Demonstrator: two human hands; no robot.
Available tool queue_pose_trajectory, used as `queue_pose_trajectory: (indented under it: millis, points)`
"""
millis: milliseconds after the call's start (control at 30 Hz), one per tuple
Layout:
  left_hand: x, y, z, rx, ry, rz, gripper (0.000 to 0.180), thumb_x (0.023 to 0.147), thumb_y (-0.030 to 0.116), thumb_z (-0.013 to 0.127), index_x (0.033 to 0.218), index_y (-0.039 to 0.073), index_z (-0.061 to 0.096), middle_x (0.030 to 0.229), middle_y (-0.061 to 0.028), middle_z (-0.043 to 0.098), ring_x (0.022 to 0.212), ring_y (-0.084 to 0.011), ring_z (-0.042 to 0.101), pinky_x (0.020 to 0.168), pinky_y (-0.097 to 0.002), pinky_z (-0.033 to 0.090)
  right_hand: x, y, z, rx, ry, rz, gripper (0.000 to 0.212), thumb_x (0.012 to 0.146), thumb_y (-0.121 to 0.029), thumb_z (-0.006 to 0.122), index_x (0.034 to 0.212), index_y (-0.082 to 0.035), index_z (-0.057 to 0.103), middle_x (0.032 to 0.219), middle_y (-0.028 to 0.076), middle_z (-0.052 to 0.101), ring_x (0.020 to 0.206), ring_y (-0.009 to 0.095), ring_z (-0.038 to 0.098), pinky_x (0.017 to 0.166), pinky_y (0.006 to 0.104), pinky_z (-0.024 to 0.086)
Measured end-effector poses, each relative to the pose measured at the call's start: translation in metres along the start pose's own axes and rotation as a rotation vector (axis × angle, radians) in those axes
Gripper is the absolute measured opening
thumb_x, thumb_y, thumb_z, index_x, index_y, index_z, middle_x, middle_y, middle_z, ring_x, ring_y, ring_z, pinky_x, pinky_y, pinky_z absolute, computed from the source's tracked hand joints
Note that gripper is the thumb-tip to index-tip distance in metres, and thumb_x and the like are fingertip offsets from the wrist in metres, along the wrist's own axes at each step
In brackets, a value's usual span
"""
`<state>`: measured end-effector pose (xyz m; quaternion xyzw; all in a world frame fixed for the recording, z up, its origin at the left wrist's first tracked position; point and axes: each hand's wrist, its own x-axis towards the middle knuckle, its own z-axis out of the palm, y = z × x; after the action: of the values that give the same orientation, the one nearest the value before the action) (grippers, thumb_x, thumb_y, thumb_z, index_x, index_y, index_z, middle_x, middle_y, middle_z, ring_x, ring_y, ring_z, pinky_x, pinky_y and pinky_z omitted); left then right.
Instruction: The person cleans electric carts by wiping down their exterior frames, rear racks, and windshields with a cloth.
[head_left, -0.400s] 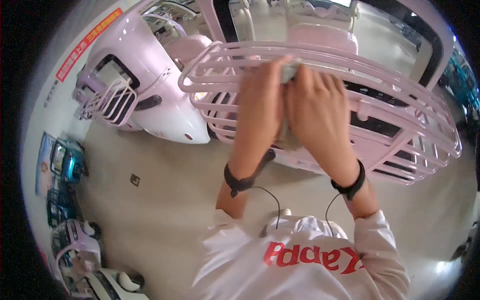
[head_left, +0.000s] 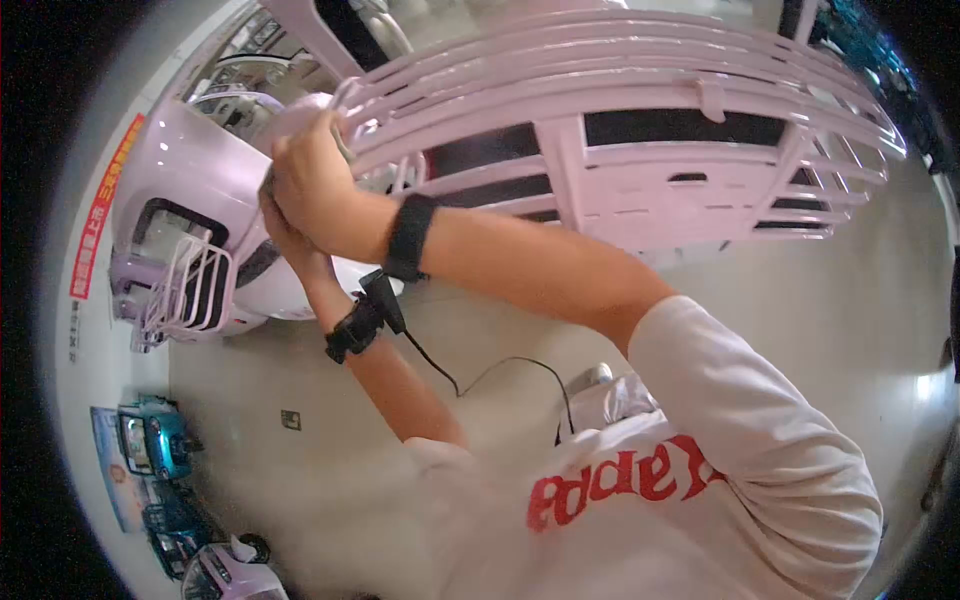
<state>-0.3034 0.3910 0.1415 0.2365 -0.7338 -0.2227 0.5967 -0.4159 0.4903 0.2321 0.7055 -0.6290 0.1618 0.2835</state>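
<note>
both hands are raised together at the left end of a pink metal rack (head_left: 640, 100) made of long curved bars. the right hand (head_left: 315, 185) lies on top, its fingers bent around the corner of the rack, gripping it as far as one can see; the left hand (head_left: 285, 235) is mostly hidden under the right one, so i cannot tell if it is open or closed, only that it touches the same corner. each wrist wears a black band, and a thin black cable (head_left: 470, 375) hangs from the left wrist band (head_left: 352, 330). behind the hands stands a pale pink scooter (head_left: 190, 170) with a small wire basket (head_left: 190, 290). on the floor at the far left there is a long red strip sign (head_left: 105, 205) with yellow characters, too bent to make out. at the lower left lies a flat blue poster (head_left: 135, 465) with teal pictures, partly cut off by the dark rim. the white sweatshirt (head_left: 720, 470) shows red letters on the chest.
</note>
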Motion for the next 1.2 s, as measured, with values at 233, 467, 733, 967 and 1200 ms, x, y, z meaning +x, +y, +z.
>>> queue_pose_trajectory:
  millis: [233, 467, 733, 967, 1200]
  points:
    - [-0.014, 0.103, 0.095, -0.606, 0.073, -0.104, 0.030, 0.087, 0.018, 0.042, 0.110, -0.001, 0.040, 0.109, -0.0099, 0.048, 0.099, -0.0174, 0.046, 0.086, -0.0320, 0.039, -0.047, 0.050, 0.019, 0.142, 0.378, 0.111, 0.023, 0.073, -0.026, 0.050, 0.074, -0.006, 0.061, 0.080, 0.006, 0.053, 0.078, 0.021, 0.054, 0.063, 0.0331, 0.036]
    - [-0.058, 0.175, 0.219, -0.580, 0.126, 0.063, 0.041, 0.078, 0.013, 0.058, 0.111, -0.002, 0.039, 0.112, -0.0149, 0.043, 0.103, -0.0253, 0.044, 0.090, -0.0367, 0.035, -0.158, 0.138, -0.027, 0.151, 0.469, 0.310, 0.039, 0.069, -0.024, 0.055, 0.102, -0.004, 0.046, 0.090, 0.008, 0.056, 0.096, 0.022, 0.052, 0.101, 0.0409, 0.018]
    - [-0.107, 0.240, 0.348, -0.331, 0.185, 0.366, 0.045, 0.078, 0.011, 0.054, 0.117, 0.000, 0.034, 0.116, -0.0181, 0.041, 0.106, -0.0329, 0.039, 0.092, -0.0417, 0.026, -0.261, 0.248, -0.077, 0.171, 0.707, 0.212, 0.028, 0.066, -0.004, 0.056, 0.094, -0.006, 0.058, 0.103, 0.009, 0.056, 0.100, 0.025, 0.050, 0.095, 0.0429, 0.026]
    - [-0.144, 0.297, 0.424, 0.069, -0.074, 0.506, 0.047, 0.072, 0.013, 0.054, 0.116, 0.003, 0.042, 0.124, -0.0176, 0.037, 0.110, -0.0342, 0.038, 0.091, -0.0460, 0.030, -0.350, 0.333, -0.071, 0.118, 0.834, 0.395, 0.028, 0.065, 0.003, 0.052, 0.092, -0.002, 0.059, 0.096, 0.013, 0.054, 0.088, 0.029, 0.051, 0.077, 0.0358, 0.042]
    - [-0.163, 0.309, 0.431, 0.173, -0.249, 0.503, 0.051, 0.069, 0.014, 0.055, 0.118, 0.005, 0.043, 0.125, -0.0139, 0.038, 0.115, -0.0255, 0.038, 0.099, -0.0432, 0.022, -0.390, 0.364, -0.074, 0.256, 0.466, 0.354, 0.037, 0.069, -0.002, 0.050, 0.106, -0.001, 0.048, 0.104, 0.017, 0.051, 0.104, 0.033, 0.046, 0.093, 0.0419, 0.034]
